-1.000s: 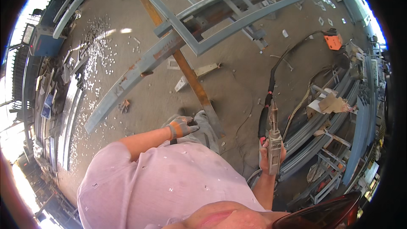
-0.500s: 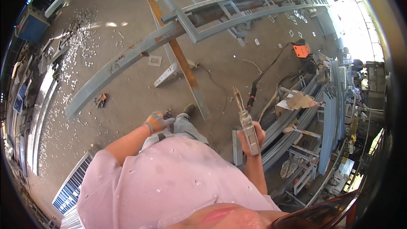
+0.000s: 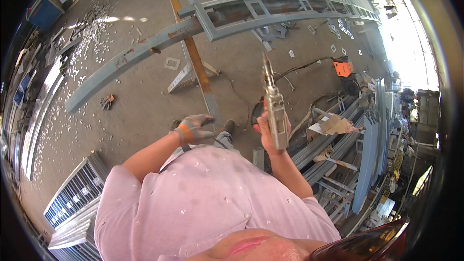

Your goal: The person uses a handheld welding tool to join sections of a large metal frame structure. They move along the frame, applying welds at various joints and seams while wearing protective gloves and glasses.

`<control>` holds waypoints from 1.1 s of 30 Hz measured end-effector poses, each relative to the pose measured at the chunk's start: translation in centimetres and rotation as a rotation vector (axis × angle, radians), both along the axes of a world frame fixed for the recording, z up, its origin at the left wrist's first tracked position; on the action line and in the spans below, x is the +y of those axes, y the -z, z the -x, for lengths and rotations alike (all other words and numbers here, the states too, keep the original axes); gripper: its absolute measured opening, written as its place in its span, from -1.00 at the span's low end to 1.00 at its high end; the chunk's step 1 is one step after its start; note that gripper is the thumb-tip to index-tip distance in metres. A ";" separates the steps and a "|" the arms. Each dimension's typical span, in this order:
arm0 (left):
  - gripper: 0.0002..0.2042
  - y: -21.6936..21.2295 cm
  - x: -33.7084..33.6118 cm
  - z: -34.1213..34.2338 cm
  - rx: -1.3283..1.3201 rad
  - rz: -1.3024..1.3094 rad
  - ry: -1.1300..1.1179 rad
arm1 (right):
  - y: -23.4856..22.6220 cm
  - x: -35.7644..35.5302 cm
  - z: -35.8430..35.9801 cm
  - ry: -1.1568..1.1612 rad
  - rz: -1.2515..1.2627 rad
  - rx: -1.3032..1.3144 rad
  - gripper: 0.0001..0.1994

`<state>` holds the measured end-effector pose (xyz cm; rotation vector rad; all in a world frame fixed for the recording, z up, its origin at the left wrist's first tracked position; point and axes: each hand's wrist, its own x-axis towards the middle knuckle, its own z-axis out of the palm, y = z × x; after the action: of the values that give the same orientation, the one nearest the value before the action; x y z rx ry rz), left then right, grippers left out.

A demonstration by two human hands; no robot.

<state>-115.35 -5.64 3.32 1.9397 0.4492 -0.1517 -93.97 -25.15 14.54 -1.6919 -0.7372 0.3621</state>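
My right hand, bare, is wrapped round a silver handheld welding gun with a narrow copper-coloured nozzle. The gun stands out in front of me, its nozzle toward the frame on the far side. Part of its grip is hidden behind the fingers, where a red and black piece shows. My left hand wears a grey and orange glove and hangs before my waist, fingers loosely stretched and apart. Beyond it, a galvanised steel frame with many bars rests on a long beam, which crosses a rusty bar.
An orange and black machine stands at the right, a cable near it. Steel profiles and cardboard are stacked on my right. Small metal bits litter the left floor. A loose glove lies there. Barred panels are at lower left.
My right hand has raised the welding gun, its nozzle moving farther out. My left hand has shifted right and its fingers have spread. The view has moved slightly with my body.
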 end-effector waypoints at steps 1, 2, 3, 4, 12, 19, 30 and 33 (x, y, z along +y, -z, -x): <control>-0.28 -0.2 -2.0 -2.8 -0.051 -0.014 0.048 | 0.1 0.2 -0.3 -0.024 -0.013 0.042 -0.68; -0.27 -0.4 -3.8 -6.1 -0.110 -0.033 0.100 | -0.1 0.4 -1.1 -0.044 -0.033 0.074 -0.68; -0.25 -0.3 -5.1 -8.9 -0.175 -0.053 0.167 | -0.2 0.6 -2.1 -0.108 -0.069 0.018 -0.66; -0.24 0.9 -6.4 -11.0 -0.274 0.023 0.186 | -0.8 0.7 -2.8 -0.165 -0.106 -0.046 -0.64; -0.59 4.5 -13.5 -21.1 -0.426 0.130 0.121 | -8.2 -5.2 -10.1 -0.070 -0.387 0.292 -0.73; -0.81 0.9 -13.2 -9.6 -0.125 0.137 0.031 | -4.0 -7.9 -11.1 0.161 -0.464 0.597 -0.66; -0.77 -0.7 -15.1 2.8 -0.070 0.100 -0.240 | -1.2 -4.4 -2.9 -0.002 -0.345 0.931 -0.74; -0.77 -1.0 -14.9 7.5 -0.054 0.019 -0.272 | -1.1 -3.1 -0.2 -0.070 -0.266 1.025 -0.73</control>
<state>-122.87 -20.56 4.28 1.8394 0.6668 0.0719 -93.75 -28.23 15.65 -1.0171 -0.0626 1.0246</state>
